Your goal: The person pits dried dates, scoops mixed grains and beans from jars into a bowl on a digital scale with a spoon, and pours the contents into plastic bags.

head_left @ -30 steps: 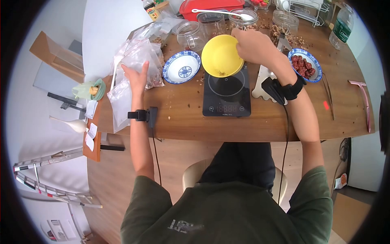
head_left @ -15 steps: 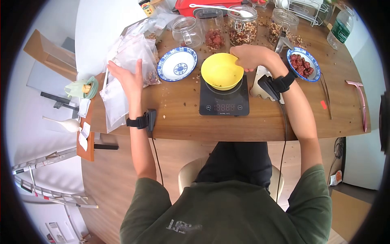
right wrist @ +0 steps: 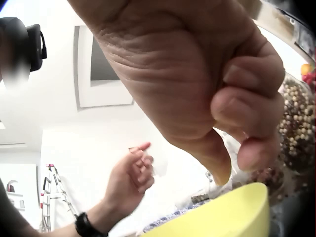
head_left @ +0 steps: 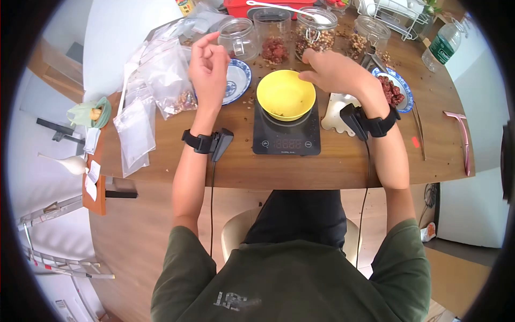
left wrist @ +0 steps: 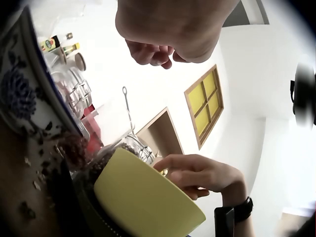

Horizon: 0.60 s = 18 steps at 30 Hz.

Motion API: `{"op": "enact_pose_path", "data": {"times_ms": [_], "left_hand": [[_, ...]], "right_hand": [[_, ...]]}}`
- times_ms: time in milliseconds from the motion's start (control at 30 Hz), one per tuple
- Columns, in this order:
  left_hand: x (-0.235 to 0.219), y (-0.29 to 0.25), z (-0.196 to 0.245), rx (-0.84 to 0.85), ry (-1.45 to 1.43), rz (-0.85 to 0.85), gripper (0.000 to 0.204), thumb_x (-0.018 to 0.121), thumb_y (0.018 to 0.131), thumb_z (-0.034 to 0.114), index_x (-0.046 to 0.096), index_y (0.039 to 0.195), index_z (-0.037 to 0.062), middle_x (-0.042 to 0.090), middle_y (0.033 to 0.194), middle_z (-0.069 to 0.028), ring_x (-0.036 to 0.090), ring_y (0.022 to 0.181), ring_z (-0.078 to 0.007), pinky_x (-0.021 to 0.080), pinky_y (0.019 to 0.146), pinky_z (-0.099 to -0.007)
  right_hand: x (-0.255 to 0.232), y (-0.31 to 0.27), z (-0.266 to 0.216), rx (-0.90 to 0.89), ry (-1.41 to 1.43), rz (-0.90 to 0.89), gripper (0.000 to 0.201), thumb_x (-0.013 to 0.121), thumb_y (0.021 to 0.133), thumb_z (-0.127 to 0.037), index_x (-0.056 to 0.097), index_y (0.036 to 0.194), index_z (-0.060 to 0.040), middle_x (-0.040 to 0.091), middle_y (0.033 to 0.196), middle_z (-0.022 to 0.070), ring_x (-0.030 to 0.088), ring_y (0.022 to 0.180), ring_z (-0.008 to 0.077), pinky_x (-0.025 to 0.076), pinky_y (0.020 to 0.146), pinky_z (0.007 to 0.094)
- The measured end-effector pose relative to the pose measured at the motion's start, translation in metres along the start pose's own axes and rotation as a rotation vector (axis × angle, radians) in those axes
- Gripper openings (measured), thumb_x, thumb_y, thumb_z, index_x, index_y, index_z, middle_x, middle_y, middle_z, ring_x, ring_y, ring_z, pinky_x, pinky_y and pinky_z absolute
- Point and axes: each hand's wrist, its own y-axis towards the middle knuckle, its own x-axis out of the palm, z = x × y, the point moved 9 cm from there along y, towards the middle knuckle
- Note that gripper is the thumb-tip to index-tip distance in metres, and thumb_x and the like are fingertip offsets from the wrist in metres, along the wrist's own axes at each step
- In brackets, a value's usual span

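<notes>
A yellow bowl (head_left: 285,95) with a few crumbs in it sits on a black kitchen scale (head_left: 287,140) at the middle of the wooden table. My right hand (head_left: 330,71) is at the bowl's far right rim with its fingers curled. In the right wrist view the thumb hangs just above the rim (right wrist: 237,202), so a grip is unclear. My left hand (head_left: 209,61) is lifted above a blue-and-white plate (head_left: 241,80), index finger up, the other fingers loosely curled, with nothing seen in it.
Clear zip bags (head_left: 161,75), some filled, lie at the table's left. Glass jars (head_left: 275,37) of dried goods stand behind the bowl. A plate of red dates (head_left: 394,88) is on the right, a water bottle (head_left: 442,45) and a pink tool (head_left: 461,139) farther right.
The right hand tilted the yellow bowl, then set it upright on the scale. The left hand left the zip bags and rose over the blue-and-white plate.
</notes>
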Motion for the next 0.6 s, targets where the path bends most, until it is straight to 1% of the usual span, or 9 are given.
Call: {"op": "enact_pose_path", "data": {"times_ms": [33, 67, 167, 267, 333, 400, 467, 500, 600], "left_hand": [[0.002, -0.005, -0.006, -0.046, -0.072, 0.025, 0.021, 0.047, 0.092, 0.010, 0.050, 0.111, 0.0014, 0.047, 0.062, 0.0031, 0.032, 0.047, -0.0007, 0.023, 0.040, -0.0162], [0.002, -0.009, -0.009, -0.057, -0.087, 0.027, 0.021, 0.047, 0.092, 0.010, 0.050, 0.111, 0.0014, 0.047, 0.062, 0.0031, 0.032, 0.047, -0.0007, 0.023, 0.040, -0.0162], [0.005, -0.020, -0.033, -0.300, -0.237, -0.015, 0.019, 0.044, 0.094, 0.016, 0.055, 0.100, 0.0009, 0.035, 0.053, 0.0045, 0.026, 0.044, -0.0020, 0.019, 0.039, -0.0182], [0.008, -0.024, -0.041, -0.382, -0.446, -0.072, 0.019, 0.043, 0.095, 0.017, 0.055, 0.096, 0.0014, 0.035, 0.052, 0.0038, 0.025, 0.041, -0.0026, 0.019, 0.038, -0.0191], [0.008, -0.025, -0.042, -0.390, -0.473, -0.093, 0.025, 0.039, 0.096, 0.022, 0.054, 0.092, 0.0022, 0.034, 0.051, 0.0033, 0.025, 0.039, -0.0035, 0.019, 0.037, -0.0198], [0.027, -0.036, -0.041, -0.527, -0.625, -0.314, 0.032, 0.035, 0.097, 0.029, 0.052, 0.089, 0.0029, 0.033, 0.050, 0.0032, 0.025, 0.037, -0.0044, 0.019, 0.036, -0.0199], [0.029, -0.040, -0.044, -0.557, -0.644, -0.342, 0.034, 0.034, 0.097, 0.031, 0.051, 0.087, 0.0036, 0.033, 0.049, 0.0032, 0.025, 0.037, -0.0047, 0.020, 0.036, -0.0198], [0.032, -0.044, -0.046, -0.586, -0.653, -0.373, 0.037, 0.032, 0.098, 0.034, 0.050, 0.085, 0.0042, 0.033, 0.049, 0.0031, 0.026, 0.037, -0.0050, 0.020, 0.036, -0.0198], [0.032, -0.045, -0.055, -0.637, -0.750, -0.331, 0.038, 0.033, 0.098, 0.035, 0.050, 0.083, 0.0051, 0.034, 0.049, 0.0031, 0.026, 0.037, -0.0054, 0.021, 0.036, -0.0197]], "right_hand": [[-0.006, -0.005, 0.001, 0.032, 0.034, 0.007, 0.035, 0.055, 0.087, -0.029, 0.051, 0.105, 0.0013, 0.062, 0.073, 0.0201, 0.059, 0.076, 0.0377, 0.045, 0.069, 0.0434], [-0.013, -0.011, -0.004, 0.043, 0.025, -0.006, 0.035, 0.055, 0.087, -0.029, 0.051, 0.105, 0.0013, 0.062, 0.073, 0.0201, 0.059, 0.076, 0.0377, 0.045, 0.069, 0.0434], [-0.033, -0.024, -0.022, 0.005, 0.011, 0.025, 0.032, 0.056, 0.087, -0.026, 0.052, 0.105, -0.0005, 0.061, 0.071, 0.0202, 0.060, 0.073, 0.0356, 0.045, 0.066, 0.0420], [-0.051, -0.032, -0.035, -0.026, 0.038, 0.068, 0.028, 0.057, 0.087, -0.023, 0.054, 0.104, -0.0027, 0.059, 0.069, 0.0189, 0.059, 0.067, 0.0325, 0.044, 0.061, 0.0389], [-0.071, -0.040, -0.041, -0.089, 0.078, 0.210, 0.022, 0.055, 0.086, -0.026, 0.056, 0.094, -0.0052, 0.061, 0.069, 0.0180, 0.059, 0.072, 0.0373, 0.046, 0.064, 0.0451], [-0.083, -0.045, -0.043, -0.082, 0.093, 0.190, 0.022, 0.057, 0.085, -0.024, 0.056, 0.096, -0.0044, 0.059, 0.067, 0.0170, 0.059, 0.064, 0.0331, 0.045, 0.058, 0.0413], [-0.101, -0.058, -0.037, 0.063, 0.177, 0.191, 0.023, 0.059, 0.085, -0.022, 0.056, 0.099, -0.0042, 0.056, 0.060, 0.0137, 0.055, 0.055, 0.0249, 0.041, 0.052, 0.0350], [-0.111, -0.067, -0.033, 0.059, 0.190, 0.258, 0.023, 0.059, 0.085, -0.021, 0.056, 0.101, -0.0042, 0.054, 0.057, 0.0110, 0.049, 0.051, 0.0181, 0.039, 0.050, 0.0306], [-0.140, -0.099, -0.004, 0.187, 0.288, 0.404, 0.023, 0.057, 0.088, -0.022, 0.058, 0.101, -0.0035, 0.045, 0.054, -0.0010, 0.041, 0.050, 0.0066, 0.033, 0.047, 0.0233]]}}
